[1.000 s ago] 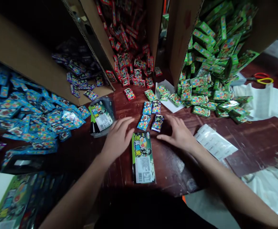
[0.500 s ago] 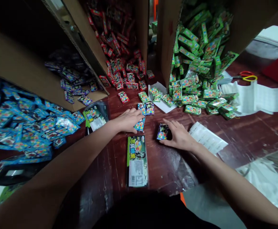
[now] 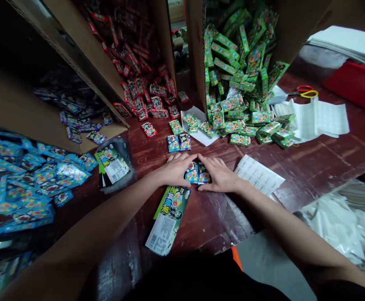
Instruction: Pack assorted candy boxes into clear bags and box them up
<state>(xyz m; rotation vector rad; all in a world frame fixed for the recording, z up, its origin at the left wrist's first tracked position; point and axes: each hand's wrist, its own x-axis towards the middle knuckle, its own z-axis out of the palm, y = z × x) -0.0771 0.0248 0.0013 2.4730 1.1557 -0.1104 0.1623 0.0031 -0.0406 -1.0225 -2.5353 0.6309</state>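
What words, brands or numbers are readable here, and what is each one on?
"糖果": the last two big characters on the long green-and-black packet; those before them are too blurred to be sure of.
Too small: print on that packet's white sticker.
Too small or blurred: lettering on the blue pack and purple pack beside it, the red packs, green packs and white label sheet.
No number is legible.

Bare tabletop (image 3: pixel 212 213) passable lower center-right, green-black pack (image 3: pixel 167 219) blocking lower center, blue packets (image 3: pixel 29 175) left edge, cardboard wall (image 3: pixel 196 54) upper center, green packets (image 3: pixel 240 104) upper right.
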